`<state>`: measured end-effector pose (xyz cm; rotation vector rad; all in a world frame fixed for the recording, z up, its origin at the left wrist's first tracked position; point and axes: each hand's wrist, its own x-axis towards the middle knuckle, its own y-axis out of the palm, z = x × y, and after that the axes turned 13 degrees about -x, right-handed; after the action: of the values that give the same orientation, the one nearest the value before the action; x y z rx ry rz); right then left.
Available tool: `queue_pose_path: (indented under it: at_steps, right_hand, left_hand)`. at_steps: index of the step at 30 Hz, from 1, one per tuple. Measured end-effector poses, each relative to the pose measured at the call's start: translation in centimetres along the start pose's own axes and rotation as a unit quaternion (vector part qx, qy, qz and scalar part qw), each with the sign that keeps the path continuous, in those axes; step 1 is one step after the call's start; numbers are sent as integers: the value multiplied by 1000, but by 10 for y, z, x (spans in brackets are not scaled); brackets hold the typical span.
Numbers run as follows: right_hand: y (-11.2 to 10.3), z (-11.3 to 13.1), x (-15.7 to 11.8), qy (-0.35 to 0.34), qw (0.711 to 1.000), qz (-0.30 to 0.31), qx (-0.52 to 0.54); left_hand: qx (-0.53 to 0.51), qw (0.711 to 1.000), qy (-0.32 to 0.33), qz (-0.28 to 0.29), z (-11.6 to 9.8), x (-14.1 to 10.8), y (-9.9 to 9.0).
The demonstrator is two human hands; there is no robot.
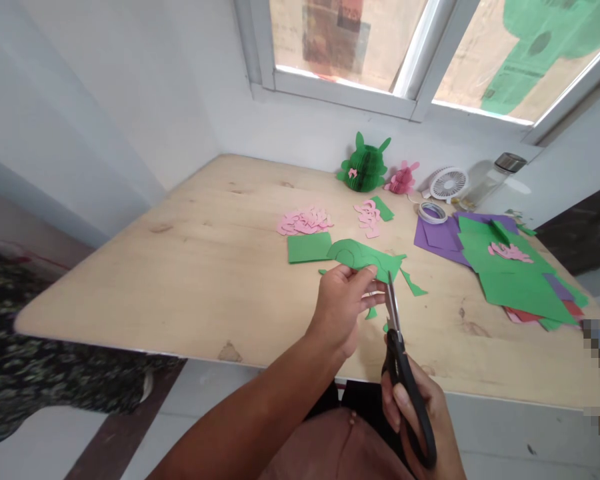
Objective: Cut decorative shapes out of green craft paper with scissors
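Hands first: both are closed on something above the near part of the table (pixel 205 267). Right hand (pixel 437 400) has its fingers wrapped round the handles of the scissors (pixel 397 341), blades pointing away from the body so that their tips reach the right end of the green strip (pixel 359 250); how far the blades part, I cannot tell. Left hand (pixel 337 303) pinches that strip by its lower edge, thumb on top — a grip that seems to steady it while leaving most of the drawn curves uncovered. Offcuts (pixel 414 283) lie around and below it. Beyond the left fingers are a green rectangle (pixel 309 248) and two pink piles (pixel 307 220), apparently sorted apart. To the right, green sheets (pixel 520 287) overlap purple sheets (pixel 437 240) — likely stock, with pink cutouts (pixel 510 252) on top and a tape roll (pixel 431 221) near. Along the wall stand a green figure (pixel 365 167), a pink figure (pixel 403 179), a fan (pixel 449 183) and a bottle (pixel 487 183), probably set back so as not to crowd the hands.
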<state>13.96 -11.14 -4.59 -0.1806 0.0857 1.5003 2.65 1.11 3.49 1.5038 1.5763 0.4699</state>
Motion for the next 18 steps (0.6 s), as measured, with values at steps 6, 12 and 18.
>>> queue_pose_path:
  at_steps: [6,12,18]
  right_hand:
    - [0,-1,-1,2,1000,1,10]
    - [0,-2,0,4,1000,2,16]
    - [0,1,-1,8,1000,8,7]
  left_hand:
    - [-4,1000,-2,-7,0,1,0]
    - [0,1000,-7,-8,-1,0,1]
    - [3,1000,-7,-7,-1,2,0]
